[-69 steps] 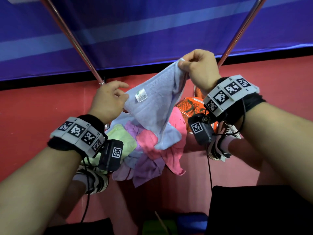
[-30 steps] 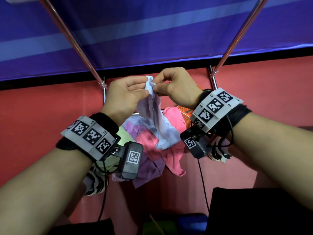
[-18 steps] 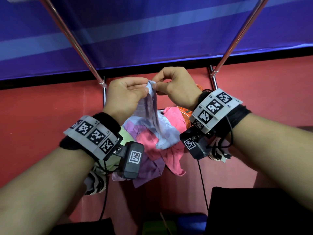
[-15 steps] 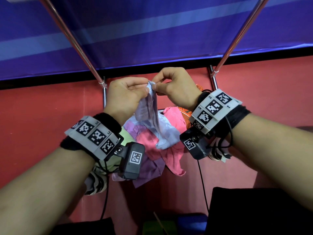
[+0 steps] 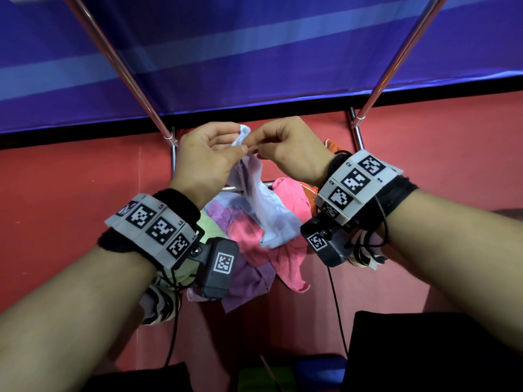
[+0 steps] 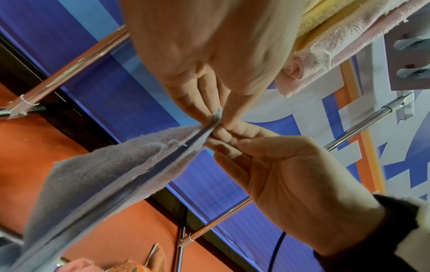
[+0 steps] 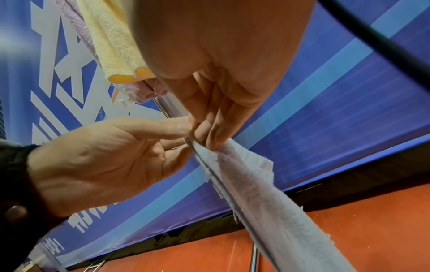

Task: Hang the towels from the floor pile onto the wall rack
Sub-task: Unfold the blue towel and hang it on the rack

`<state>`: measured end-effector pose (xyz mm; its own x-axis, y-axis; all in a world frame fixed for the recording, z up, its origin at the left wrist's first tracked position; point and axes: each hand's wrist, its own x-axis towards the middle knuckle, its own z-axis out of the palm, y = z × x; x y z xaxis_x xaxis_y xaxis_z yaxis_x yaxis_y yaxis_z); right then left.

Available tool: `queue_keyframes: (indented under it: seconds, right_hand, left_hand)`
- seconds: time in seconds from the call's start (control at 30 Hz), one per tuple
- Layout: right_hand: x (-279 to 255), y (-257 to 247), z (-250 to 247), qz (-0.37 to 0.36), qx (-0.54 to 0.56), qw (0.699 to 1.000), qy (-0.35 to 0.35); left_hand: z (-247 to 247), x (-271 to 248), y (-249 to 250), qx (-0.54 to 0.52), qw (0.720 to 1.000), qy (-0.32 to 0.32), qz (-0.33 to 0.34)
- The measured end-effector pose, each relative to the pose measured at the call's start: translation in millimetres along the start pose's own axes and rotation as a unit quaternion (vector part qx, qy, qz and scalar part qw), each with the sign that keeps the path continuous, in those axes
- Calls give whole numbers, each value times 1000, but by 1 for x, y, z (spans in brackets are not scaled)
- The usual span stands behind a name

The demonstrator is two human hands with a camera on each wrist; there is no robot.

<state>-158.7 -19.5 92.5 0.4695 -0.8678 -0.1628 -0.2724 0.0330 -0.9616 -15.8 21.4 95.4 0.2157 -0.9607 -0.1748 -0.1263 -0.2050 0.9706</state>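
Red flooring [image 5: 70, 193] is stretching out beneath a blue banner wall [image 5: 254, 52], with two slanted metal poles [image 5: 119, 60] crossing in front. Both hands are meeting at the top corner of a pale lavender towel [image 5: 266, 210]: the left hand [image 5: 206, 162] is pinching it between thumb and fingers, and the right hand [image 5: 291, 151] is pinching the same bunched corner right beside it. That towel is hanging down over the pile of pink, purple and green towels [image 5: 254, 258] lying on the floor. Yellow and pink towels [image 6: 337, 31] are draping above in the left wrist view.
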Motion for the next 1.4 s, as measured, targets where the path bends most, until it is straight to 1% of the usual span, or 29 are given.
queue_keyframes:
  seconds: [0.1, 0.2, 0.23, 0.33, 0.37, 0.43, 0.6, 0.67, 0.73, 0.87, 0.97, 1.03, 1.2, 1.3, 1.4]
  right_hand:
    - [1, 3, 3, 12, 51, 999, 3]
    - [2, 4, 2, 7, 64, 998, 8]
    - [2, 4, 2, 6, 55, 998, 14]
    - [4, 4, -1, -5, -14, 998, 66]
    - [5, 4, -2, -11, -32, 997, 70]
    - [6, 3, -5, -9, -57, 997, 46]
    - [6, 3, -9, 4, -112, 992, -65]
    - [7, 5, -8, 1, -137, 988, -74]
    - [7, 5, -5, -14, -134, 988, -82]
    - [7, 5, 0, -31, -131, 987, -90]
    - [7, 6, 3, -43, -198, 976, -85]
    - [7, 5, 3, -23, -232, 969, -79]
    - [8, 5, 3, -1, -241, 969, -56]
    - [10, 6, 0, -6, -254, 966, -39]
    - [9, 6, -3, -7, -268, 963, -31]
  left_hand:
    - [0, 2, -3, 28, 999, -1, 15]
    - [0, 2, -5, 58, 998, -5, 31]
    - [-1, 1, -5, 69, 997, -8, 36]
    - [-3, 0, -6, 80, 995, -27, 45]
    - [-3, -1, -7, 85, 994, -36, 50]
    - [-4, -1, -7, 100, 991, -57, 66]
    - [-10, -2, -4, 125, 980, -109, 111]
    - [-13, -3, -1, 130, 975, -131, 125]
    - [-15, -4, 1, 130, 971, -148, 132]
    - [-20, -4, 4, 129, 968, -161, 142]
    - [-26, -2, 5, 116, 972, -148, 141]
    - [-31, 0, 5, 107, 976, -127, 138]
    - [-43, 8, 2, 101, 985, -52, 126]
    - [-55, 15, 0, 121, 985, -4, 126]
    - [-62, 19, -3, 132, 984, 36, 110]
